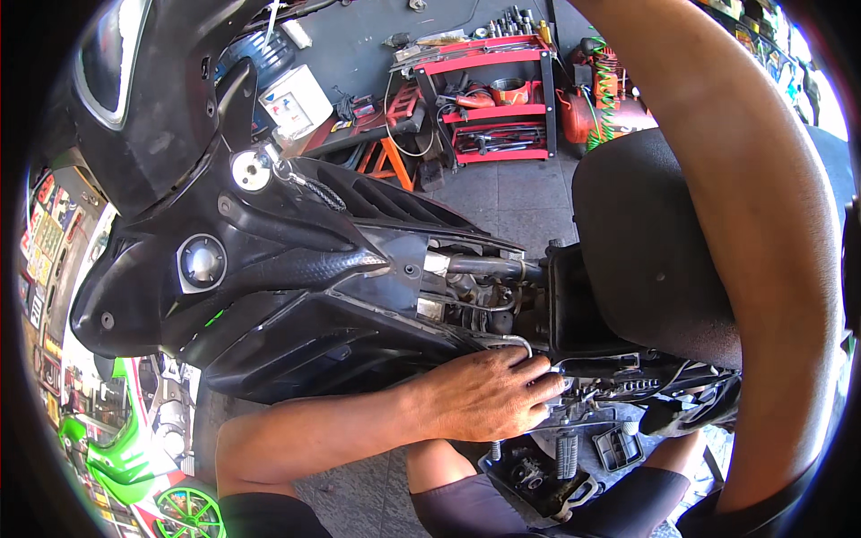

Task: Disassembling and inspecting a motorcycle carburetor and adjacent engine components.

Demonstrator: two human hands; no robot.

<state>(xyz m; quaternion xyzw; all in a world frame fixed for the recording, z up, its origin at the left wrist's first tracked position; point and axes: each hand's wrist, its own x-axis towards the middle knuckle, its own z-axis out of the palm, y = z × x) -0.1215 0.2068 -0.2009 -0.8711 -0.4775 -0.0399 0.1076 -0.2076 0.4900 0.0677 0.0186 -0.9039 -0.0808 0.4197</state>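
Observation:
My left hand is at the near side of a black scooter, over the mechanical parts below its open middle. Its fingers are curled, and what they hold, if anything, is hidden behind them. A bent thin metal tube passes just beside the knuckles. Exposed pipes and cables show in the gap between the body panels and the black seat. My right arm reaches up across the seat, and its hand lies beyond the top edge, out of sight. A key with a braided strap hangs near the ignition.
Between my knees, a tray with dark metal parts lies on the floor, beside a smaller black tray. A red tool cart and a red air compressor stand beyond the scooter. A green motorcycle is at lower left.

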